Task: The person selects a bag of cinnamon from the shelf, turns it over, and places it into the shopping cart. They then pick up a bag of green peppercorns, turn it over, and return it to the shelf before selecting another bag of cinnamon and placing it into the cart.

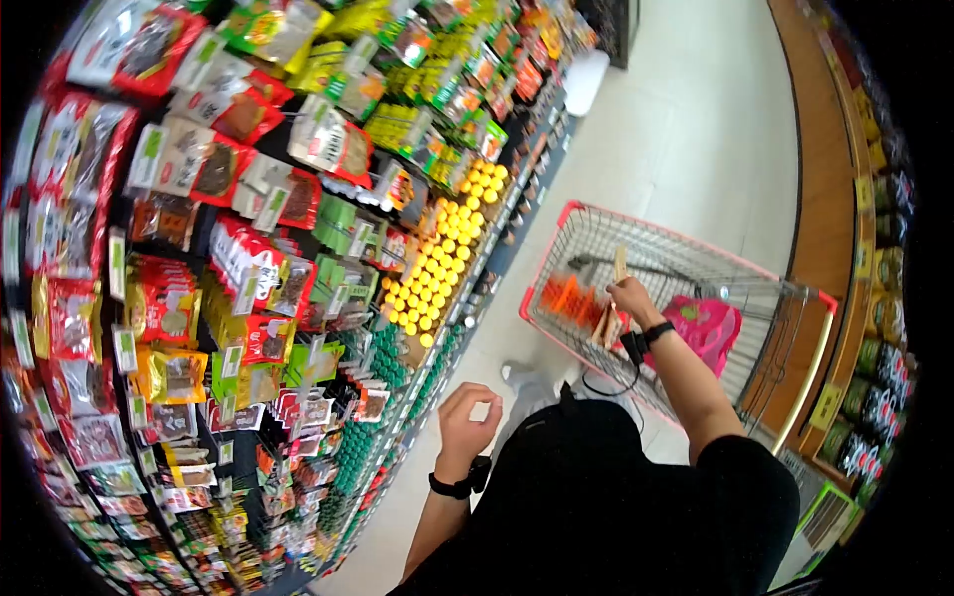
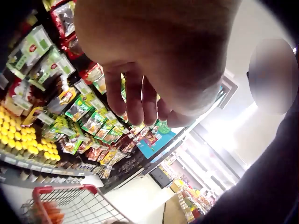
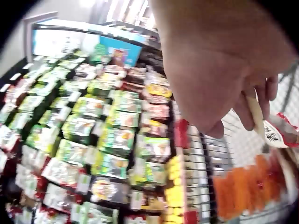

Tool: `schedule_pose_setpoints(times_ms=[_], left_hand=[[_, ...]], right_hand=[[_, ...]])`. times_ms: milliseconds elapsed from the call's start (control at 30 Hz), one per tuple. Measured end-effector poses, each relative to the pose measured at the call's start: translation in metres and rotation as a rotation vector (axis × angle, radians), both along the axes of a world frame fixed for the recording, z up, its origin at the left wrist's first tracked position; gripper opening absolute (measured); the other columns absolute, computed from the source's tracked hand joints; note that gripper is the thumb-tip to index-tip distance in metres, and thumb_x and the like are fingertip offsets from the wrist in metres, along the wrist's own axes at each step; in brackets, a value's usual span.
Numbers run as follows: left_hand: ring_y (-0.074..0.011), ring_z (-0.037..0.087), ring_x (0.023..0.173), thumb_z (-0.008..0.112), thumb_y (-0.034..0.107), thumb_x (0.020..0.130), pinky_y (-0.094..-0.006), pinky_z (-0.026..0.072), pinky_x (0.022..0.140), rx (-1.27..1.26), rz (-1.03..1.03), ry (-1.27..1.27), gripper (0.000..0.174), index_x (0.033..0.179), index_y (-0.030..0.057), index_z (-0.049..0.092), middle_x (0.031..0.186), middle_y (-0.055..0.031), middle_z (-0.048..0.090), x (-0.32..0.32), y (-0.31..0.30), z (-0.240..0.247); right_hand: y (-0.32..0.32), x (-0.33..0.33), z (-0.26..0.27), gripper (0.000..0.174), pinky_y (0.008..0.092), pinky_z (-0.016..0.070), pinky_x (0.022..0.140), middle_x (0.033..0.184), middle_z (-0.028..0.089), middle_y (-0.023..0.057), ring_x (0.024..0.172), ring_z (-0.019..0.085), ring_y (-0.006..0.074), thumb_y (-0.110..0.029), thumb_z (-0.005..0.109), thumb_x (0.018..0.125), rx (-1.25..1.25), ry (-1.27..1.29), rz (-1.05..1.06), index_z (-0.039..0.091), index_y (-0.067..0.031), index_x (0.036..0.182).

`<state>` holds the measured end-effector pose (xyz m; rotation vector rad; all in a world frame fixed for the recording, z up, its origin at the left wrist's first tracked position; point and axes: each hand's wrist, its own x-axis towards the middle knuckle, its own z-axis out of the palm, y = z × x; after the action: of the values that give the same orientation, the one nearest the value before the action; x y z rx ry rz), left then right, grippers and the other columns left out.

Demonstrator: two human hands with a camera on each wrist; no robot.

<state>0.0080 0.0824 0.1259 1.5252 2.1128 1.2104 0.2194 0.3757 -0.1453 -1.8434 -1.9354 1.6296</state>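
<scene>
In the head view my right hand [image 1: 634, 298] reaches over the shopping cart [image 1: 686, 241] and pinches a flat, pale beige item [image 1: 620, 262]. The right wrist view shows this item edge-on between the fingers of the hand [image 3: 219, 70]; its kind cannot be told. Just below the hand is a red and white packet [image 1: 608, 326]. Orange goods [image 1: 566, 298] lie beside it in the cart, and a bright pink bag [image 1: 711, 333] lies nearer the handle. My left hand [image 1: 467, 422] hangs beside the shelf, fingers loosely curled and holding nothing.
A long shelf of hanging packets [image 1: 263, 268] runs along the left, with yellow-capped containers [image 1: 432, 268] on its lower ledge. A wooden-sided display [image 1: 840, 199] stands close on the right. Pale floor [image 1: 696, 129] stretches ahead between them.
</scene>
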Motion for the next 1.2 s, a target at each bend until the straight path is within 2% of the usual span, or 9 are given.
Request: schedule_pose_setpoints(times_ms=[133,233,333,467,533,567,767,1000,1200], left_hand=[[-0.0227,0.067,0.09,0.07,0.004,0.087,-0.0315,0.0538,0.075,-0.147,-0.065,-0.301,0.029,0.114,0.0031,0.06,0.105,-0.0124,0.067,-0.05,-0.023,-0.063],[-0.0202,0.056,0.119,0.054,0.028,0.102,-0.0356,0.0505,0.092,-0.181,-0.053,-0.734,0.048,0.143,0.0068,0.039,0.13,-0.0108,0.057,-0.098,-0.028,-0.121],[-0.0248,0.054,0.122,0.043,0.042,0.104,-0.0403,0.0512,0.094,-0.112,0.145,-1.245,0.051,0.142,0.0074,0.041,0.132,-0.0121,0.057,-0.137,-0.025,-0.125],[-0.0315,0.054,0.125,0.053,0.07,0.09,-0.0438,0.0524,0.097,0.136,-0.208,-0.816,0.089,0.148,0.0044,0.036,0.137,-0.0181,0.054,-0.133,-0.038,0.006],[-0.0296,0.052,0.129,0.055,0.082,0.08,-0.0429,0.0448,0.104,-0.035,-0.713,-1.838,0.109,0.156,0.0092,0.025,0.143,-0.0166,0.05,-0.173,-0.053,-0.051],[-0.0304,0.049,0.132,0.04,0.095,0.07,-0.0429,0.0422,0.105,-0.048,-0.814,-1.623,0.123,0.158,0.0114,0.019,0.147,-0.018,0.045,-0.176,-0.052,-0.049],[-0.0169,0.062,0.113,0.086,0.026,0.08,-0.0319,0.0492,0.097,0.005,-0.393,-1.445,0.096,0.154,0.0076,0.027,0.127,-0.0072,0.062,-0.205,-0.091,-0.07],[-0.0173,0.062,0.114,0.084,0.01,0.08,-0.0351,0.0484,0.101,0.201,0.092,-0.974,0.068,0.136,0.0019,0.047,0.124,-0.0077,0.065,-0.243,-0.128,-0.059],[-0.0186,0.062,0.113,0.085,0.011,0.078,-0.0344,0.0485,0.099,0.409,0.253,-0.887,0.073,0.135,0.0005,0.041,0.121,-0.0101,0.063,-0.252,-0.135,-0.021]], right_hand=[[-0.024,-0.066,0.164,0.037,0.0391,0.0534,0.087,0.1,0.073,0.0171,0.095,0.069,0.027,-0.025,0.055,0.097,0.037,0.349,0.183,0.07,0.0015,0.118],[-0.061,-0.114,0.225,0.037,0.0324,0.0535,0.08,0.106,0.073,0.0116,0.089,0.067,0.0165,-0.028,0.056,0.099,0.005,0.722,0.362,0.07,-0.0022,0.12],[-0.09,-0.14,0.294,0.038,0.0273,0.0515,0.083,0.113,0.072,0.0108,0.096,0.065,0.0135,-0.028,0.058,0.099,-0.341,0.952,0.452,0.07,0.0006,0.12],[-0.112,-0.183,0.321,0.038,0.0297,0.049,0.094,0.118,0.071,0.0117,0.108,0.063,0.016,-0.027,0.057,0.1,-0.271,0.849,0.689,0.069,0.0031,0.121],[-0.127,-0.205,0.318,0.039,0.0331,0.0464,0.099,0.119,0.07,0.0121,0.107,0.062,0.0193,-0.029,0.055,0.103,-0.174,0.691,0.824,0.068,0.0045,0.119],[-0.134,-0.215,0.309,0.039,0.0333,0.046,0.1,0.119,0.07,0.0122,0.107,0.062,0.0196,-0.029,0.055,0.103,-0.112,0.636,0.868,0.068,0.0047,0.118],[-0.177,-0.275,0.303,0.05,0.0392,0.0368,0.11,0.137,0.054,0.0209,0.128,0.049,0.0293,-0.034,0.052,0.104,-0.007,0.633,0.845,0.053,0.0042,0.136],[-0.226,-0.317,0.305,0.078,0.0394,0.0403,0.108,0.153,0.034,0.0188,0.136,0.042,0.0283,-0.029,0.06,0.099,-0.111,0.76,0.699,0.016,-0.0001,0.156],[-0.26,-0.345,0.304,0.057,0.0286,0.0524,0.087,0.118,0.065,0.012,0.103,0.061,0.0123,-0.014,0.076,0.089,0.05,0.715,0.795,0.046,0.003,0.135]])
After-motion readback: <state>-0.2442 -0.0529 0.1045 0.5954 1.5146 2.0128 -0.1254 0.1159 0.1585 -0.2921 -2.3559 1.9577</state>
